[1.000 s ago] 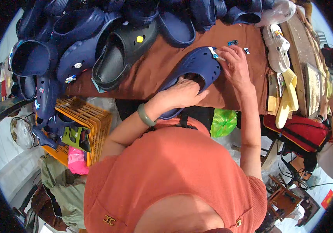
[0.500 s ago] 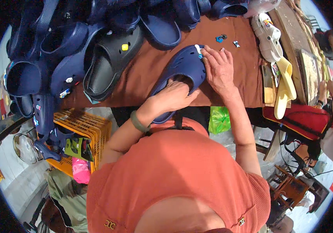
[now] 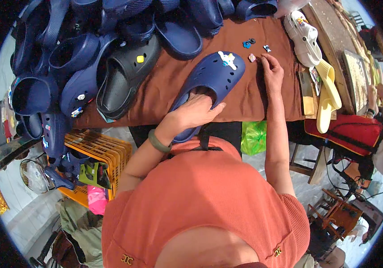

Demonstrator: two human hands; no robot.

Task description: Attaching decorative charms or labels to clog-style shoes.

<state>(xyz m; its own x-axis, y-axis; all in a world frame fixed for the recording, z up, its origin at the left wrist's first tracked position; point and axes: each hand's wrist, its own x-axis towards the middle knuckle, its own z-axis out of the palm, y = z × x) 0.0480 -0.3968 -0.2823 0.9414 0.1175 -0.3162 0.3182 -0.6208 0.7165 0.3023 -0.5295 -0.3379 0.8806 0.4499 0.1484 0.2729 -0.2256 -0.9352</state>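
A navy clog (image 3: 209, 73) with holes in its upper lies at the table's near edge, its toe pointing away. A white figure charm (image 3: 227, 60) sits on its toe. My left hand (image 3: 196, 109) holds the clog, its fingers inside the foot opening and hidden, the thumb outside. To the right of the clog, my right hand (image 3: 273, 76) is over the cloth with its fingers loosely bent and nothing visible in them. Near its fingertips lie a pinkish charm (image 3: 252, 57), a small white-and-dark charm (image 3: 266, 48) and a blue charm (image 3: 246, 44).
Several navy clogs (image 3: 73, 51) crowd the left and back of the brown cloth (image 3: 173, 89). A black clog (image 3: 126, 76) with a yellow charm lies left. At right are a white clog (image 3: 305, 40) and a pale yellow slipper (image 3: 328, 98). An orange crate (image 3: 97, 147) stands below left.
My right hand has left the clog's toe and moved right, beside the loose charms. The white charm on the toe and the pinkish charm are now uncovered. My left hand stays in the clog.
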